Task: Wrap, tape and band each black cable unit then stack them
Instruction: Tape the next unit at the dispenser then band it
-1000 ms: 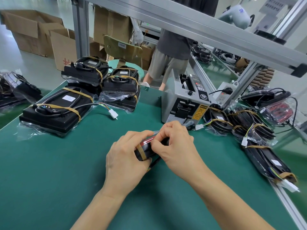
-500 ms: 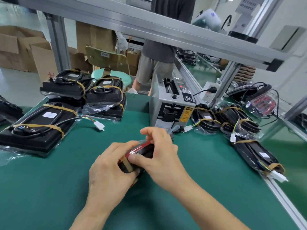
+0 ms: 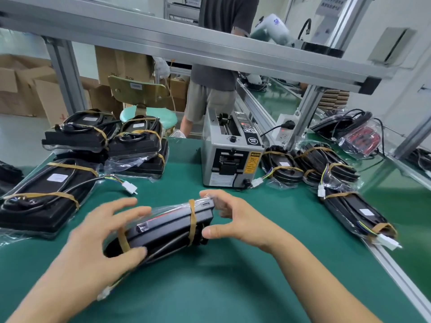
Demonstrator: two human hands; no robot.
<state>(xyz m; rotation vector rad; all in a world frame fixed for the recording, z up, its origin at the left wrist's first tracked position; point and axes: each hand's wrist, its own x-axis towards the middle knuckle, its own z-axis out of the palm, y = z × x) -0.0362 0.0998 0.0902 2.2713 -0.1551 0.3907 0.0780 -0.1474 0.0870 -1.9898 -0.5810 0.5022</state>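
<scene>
I hold a black cable unit (image 3: 172,226) between my two hands above the green tabletop (image 3: 210,287), in front of me and just short of the tape dispenser (image 3: 229,157). The unit is wrapped in clear plastic film and carries two tan rubber bands, one near its left end (image 3: 123,240) and one near its right end (image 3: 192,220). It is tilted, with its right end higher than its left. My left hand (image 3: 100,241) has its fingers spread and curved over the left end, the thumb pressed against the near edge, though the motion blur hides just how firmly it holds. My right hand (image 3: 229,217) cups the right end, fingers curled over the far corner on the film and thumb touching the near side by the band. A white connector (image 3: 105,294) on thin wires hangs below my left wrist. To the left lies a large banded unit (image 3: 44,199) flat on the tabletop, with its own white plug (image 3: 130,186) lying beside it. Behind that unit stands a stack of finished units (image 3: 105,138). To the right of the dispenser lie more wrapped and banded units (image 3: 326,169), crowded together along the tabletop's edge. Beyond the tabletop stands a person (image 3: 214,89) near a stool (image 3: 149,115).
</scene>
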